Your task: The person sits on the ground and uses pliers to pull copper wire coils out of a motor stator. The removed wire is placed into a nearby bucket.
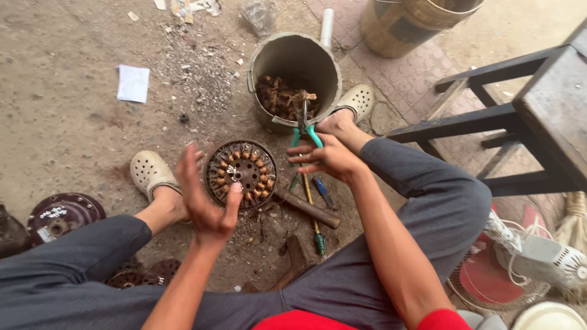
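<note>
My right hand grips green-handled pliers, jaws pointing up toward a dirty bucket that holds brown copper wire scraps. My left hand is open, fingers spread, hovering just left of a round motor stator with copper windings that lies on the ground between my feet. It holds nothing.
A hammer handle, screwdrivers and a blue tool lie by the stator. A dark red motor cover is at left, a black wooden stool at right, a fan lower right, a white paper upper left.
</note>
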